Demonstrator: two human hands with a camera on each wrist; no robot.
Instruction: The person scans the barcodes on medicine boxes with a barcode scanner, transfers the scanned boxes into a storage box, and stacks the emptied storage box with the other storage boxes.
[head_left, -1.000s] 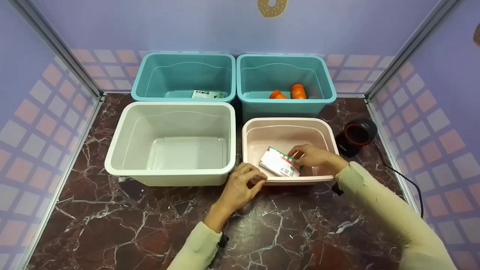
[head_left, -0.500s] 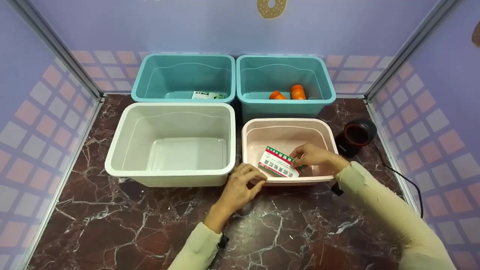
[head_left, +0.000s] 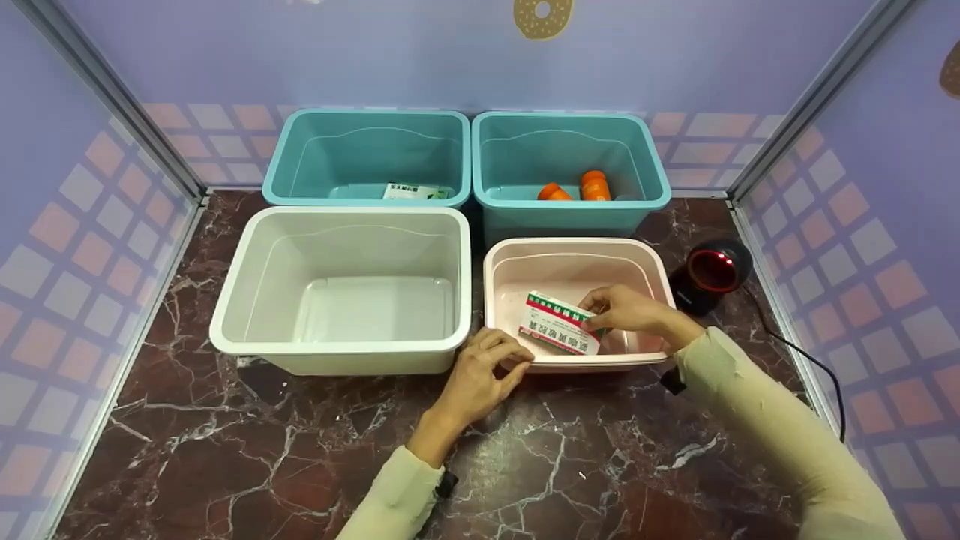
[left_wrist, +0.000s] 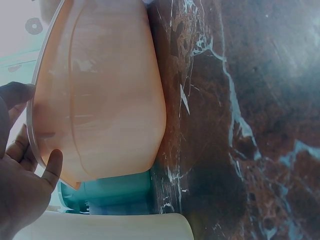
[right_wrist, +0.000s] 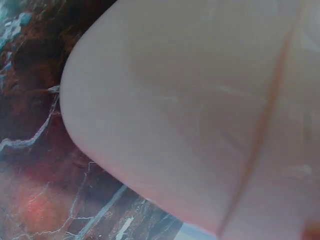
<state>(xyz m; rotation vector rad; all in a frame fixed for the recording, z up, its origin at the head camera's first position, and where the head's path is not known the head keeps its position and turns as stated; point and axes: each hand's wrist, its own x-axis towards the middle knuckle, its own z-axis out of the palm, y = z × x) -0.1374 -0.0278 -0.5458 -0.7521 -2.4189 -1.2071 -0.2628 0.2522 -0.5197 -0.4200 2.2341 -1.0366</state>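
My right hand [head_left: 630, 309] reaches into the pink bin [head_left: 570, 270] and pinches the right end of a medicine box [head_left: 556, 324] between thumb and fingers. The box is white with green and red bands and dark printed characters, and it sits tilted inside the bin. At the bin's near left corner, my left hand [head_left: 478, 375] holds the rim, with digits on both sides of it in the left wrist view. The bin's outer wall [left_wrist: 110, 95] fills much of that view. In the right wrist view only the bin's outside [right_wrist: 150, 115] shows clearly; the right hand's grip is out of sight there.
A white bin [head_left: 341, 346] stands left of the pink one. Behind are two teal bins, the left [head_left: 367, 120] with a white-green box [head_left: 415, 192], the right [head_left: 562, 120] with orange bottles [head_left: 595, 185]. A black corded scanner [head_left: 709, 279] glows red at right.
The medicine box has turned slightly in my right hand, and its printed face, washed out by light earlier, now reads clearly. Red light has come on in the scanner. My left hand stays put.
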